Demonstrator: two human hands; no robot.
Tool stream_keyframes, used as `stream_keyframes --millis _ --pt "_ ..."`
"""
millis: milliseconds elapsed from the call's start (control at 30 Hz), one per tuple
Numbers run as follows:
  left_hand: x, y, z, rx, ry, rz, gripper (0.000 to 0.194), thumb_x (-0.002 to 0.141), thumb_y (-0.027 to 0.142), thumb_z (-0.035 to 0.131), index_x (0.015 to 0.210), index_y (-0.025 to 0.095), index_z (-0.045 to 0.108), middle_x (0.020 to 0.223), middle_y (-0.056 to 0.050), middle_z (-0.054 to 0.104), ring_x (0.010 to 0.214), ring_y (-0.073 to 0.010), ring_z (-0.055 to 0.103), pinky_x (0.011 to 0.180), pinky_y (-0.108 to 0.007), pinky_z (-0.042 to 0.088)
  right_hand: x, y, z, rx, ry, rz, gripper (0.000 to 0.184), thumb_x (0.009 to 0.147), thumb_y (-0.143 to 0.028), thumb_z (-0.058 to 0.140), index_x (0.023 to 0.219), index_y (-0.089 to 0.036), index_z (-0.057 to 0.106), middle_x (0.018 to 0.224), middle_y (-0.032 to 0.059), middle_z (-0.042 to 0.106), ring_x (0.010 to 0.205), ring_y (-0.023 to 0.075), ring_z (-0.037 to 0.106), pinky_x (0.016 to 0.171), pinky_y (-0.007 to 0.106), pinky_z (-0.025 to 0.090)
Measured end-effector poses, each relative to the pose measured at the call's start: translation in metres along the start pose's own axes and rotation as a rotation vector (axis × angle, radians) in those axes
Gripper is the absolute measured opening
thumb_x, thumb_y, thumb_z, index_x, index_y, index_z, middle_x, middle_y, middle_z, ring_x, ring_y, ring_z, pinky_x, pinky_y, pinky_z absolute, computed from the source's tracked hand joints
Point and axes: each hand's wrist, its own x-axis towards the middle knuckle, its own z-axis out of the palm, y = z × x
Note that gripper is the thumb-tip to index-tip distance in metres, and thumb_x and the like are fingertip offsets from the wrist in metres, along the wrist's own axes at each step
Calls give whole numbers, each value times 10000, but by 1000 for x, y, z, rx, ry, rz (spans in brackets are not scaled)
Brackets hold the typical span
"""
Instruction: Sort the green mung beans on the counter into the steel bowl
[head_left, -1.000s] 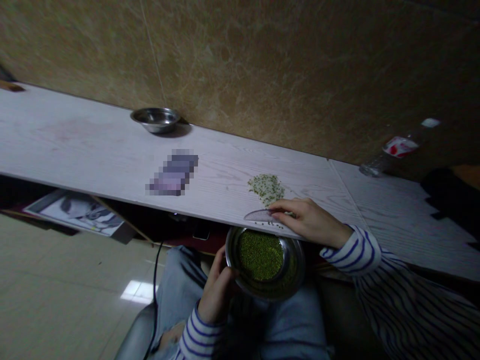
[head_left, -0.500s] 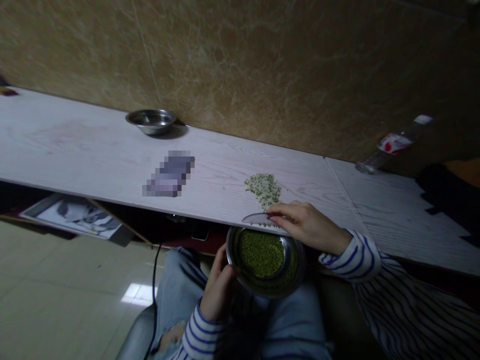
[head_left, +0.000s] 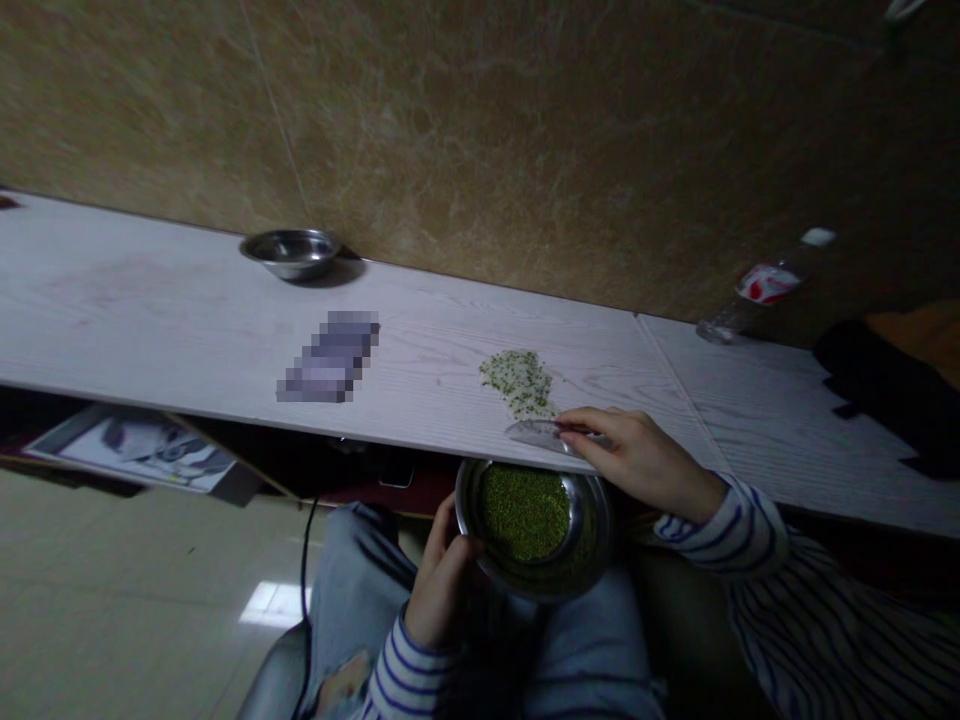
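My left hand grips the left rim of a metal bowl, which tilts just below the table's front edge. Small green beans, apparently mung beans, cover its bottom. My right hand pinches a thin, translucent piece with a curved edge, possibly a plastic scraper. It rests on the tabletop close to the front edge, above the bowl. Just beyond that piece lies a thin spread of white grains mixed with green beans.
An upright-walled metal bowl stands by the wall on the white table. A pixelated flat object lies nearer. To the right are a clear bottle and dark cloth. Below the tabletop are open shelves and a black cable.
The few beans between the translucent piece and the table edge are no longer there. My right hand has shifted slightly right and away from the edge. My left hand keeps holding the bowl.
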Motion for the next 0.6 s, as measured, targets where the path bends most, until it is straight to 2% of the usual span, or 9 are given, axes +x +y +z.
stream_keyframes --millis 133,233,333,467,600 --pt "-3 -2 -2 -16 42 -26 514 589 194 663 1101 217 631 961 -35 700 959 -255 615 824 -369 490 -10 2 2 75 19 58 225 886 -227 555 1052 -210 706 1009 25 759 893 184 714 821 303 553" --pt "-6 -2 -3 1 68 -40 546 598 213 674 1141 226 615 922 -32 691 833 -230 623 725 -361 509 -17 7 2 155 123 164 214 873 -255 570 1027 -198 708 982 34 760 874 181 712 805 288 558" --pt "-8 -4 -3 33 57 -78 556 592 228 694 1142 228 615 932 -35 691 808 -214 617 697 -338 506 -22 16 4 232 225 263 204 852 -274 587 993 -183 703 941 53 759 859 194 709 764 295 568" --pt "-7 -8 -6 56 95 -94 612 567 244 708 1166 260 586 992 -35 686 838 -227 621 651 -319 497 -29 27 12 383 311 306 223 838 -303 602 1003 -180 686 929 65 750 851 197 709 733 299 577" --pt "-6 -11 -9 110 113 -111 586 587 194 661 1162 250 559 879 -19 660 761 -194 613 669 -329 497 -36 33 15 493 361 327 248 839 -335 609 1017 -172 667 893 74 748 792 194 719 725 319 580"
